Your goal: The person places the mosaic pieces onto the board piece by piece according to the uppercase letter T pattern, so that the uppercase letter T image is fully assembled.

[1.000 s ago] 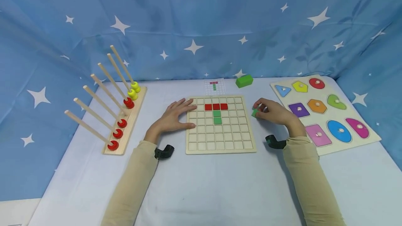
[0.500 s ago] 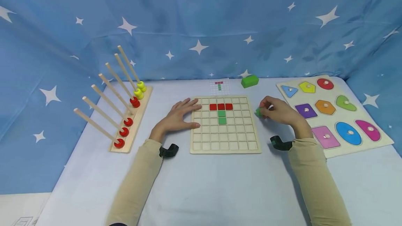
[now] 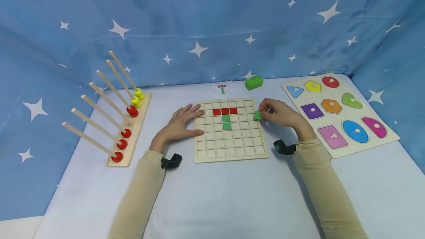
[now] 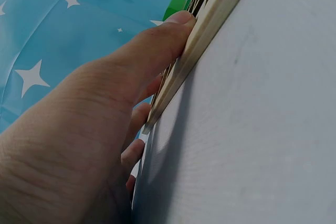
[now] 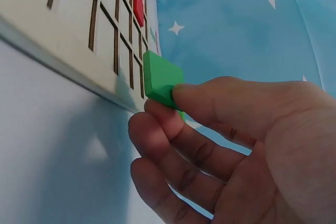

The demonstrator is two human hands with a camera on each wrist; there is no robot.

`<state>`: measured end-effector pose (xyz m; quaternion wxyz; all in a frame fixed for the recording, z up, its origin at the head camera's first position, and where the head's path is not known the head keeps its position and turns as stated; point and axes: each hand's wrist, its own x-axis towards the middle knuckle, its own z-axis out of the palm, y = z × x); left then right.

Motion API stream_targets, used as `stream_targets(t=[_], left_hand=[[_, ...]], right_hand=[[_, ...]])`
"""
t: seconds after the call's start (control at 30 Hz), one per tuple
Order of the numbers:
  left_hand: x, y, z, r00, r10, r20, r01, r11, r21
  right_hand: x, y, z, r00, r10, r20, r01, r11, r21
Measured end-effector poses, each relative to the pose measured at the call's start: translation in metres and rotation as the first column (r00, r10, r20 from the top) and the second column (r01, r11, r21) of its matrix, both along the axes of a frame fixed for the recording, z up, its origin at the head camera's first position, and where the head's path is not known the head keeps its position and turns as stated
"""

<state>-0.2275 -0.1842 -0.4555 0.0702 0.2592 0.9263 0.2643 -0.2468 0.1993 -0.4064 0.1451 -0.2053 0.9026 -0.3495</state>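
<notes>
A wooden grid board (image 3: 231, 144) lies in the middle of the table. On it, three red tiles (image 3: 225, 111) form a row, with two green tiles (image 3: 226, 122) in a column below the middle one. My left hand (image 3: 177, 125), fingers spread, rests on the board's left edge; in the left wrist view its thumb touches the rim. Between thumb and fingers my right hand (image 3: 279, 113) pinches a square green tile (image 5: 164, 78) by one edge, over the board's right border. The tile appears raised and tilted in the right wrist view.
Behind the board lie a small pattern card (image 3: 223, 90) and a green block (image 3: 254, 83). At left stands a peg rack (image 3: 132, 135) with red and yellow rings and tall pegs. A shape puzzle board (image 3: 335, 121) lies at right.
My right hand has moved left with the green tile, from the table beside the board to over its right edge. The left hand stays at the board. The head view has shifted slightly.
</notes>
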Motion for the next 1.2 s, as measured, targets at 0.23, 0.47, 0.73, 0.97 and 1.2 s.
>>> stream_targets(t=[0.23,0.47,0.73,0.97,1.2], left_hand=[[-0.001,-0.002,0.003,1.0,-0.02,-0.014,0.02,1.0,0.005],[0.0,-0.002,0.002,1.0,-0.019,-0.012,0.019,1.0,0.01],[0.003,-0.003,0.002,1.0,-0.012,-0.009,0.013,1.0,0.019],[0.003,-0.002,0.002,1.0,-0.018,-0.009,0.018,1.0,0.021],[0.004,-0.003,0.003,1.0,-0.022,-0.009,0.022,0.999,0.024]], right_hand=[[0.0,-0.014,-0.005,1.0,0.013,-0.018,-0.013,0.999,-0.029],[0.004,-0.028,-0.006,0.999,0.035,-0.001,-0.035,0.998,-0.05],[0.006,-0.037,-0.006,0.998,0.06,0.007,-0.06,0.997,-0.047],[0.013,-0.048,-0.002,0.993,0.112,0.022,-0.11,0.989,-0.095],[0.012,-0.057,-0.012,0.987,0.156,0.022,-0.152,0.98,-0.13]])
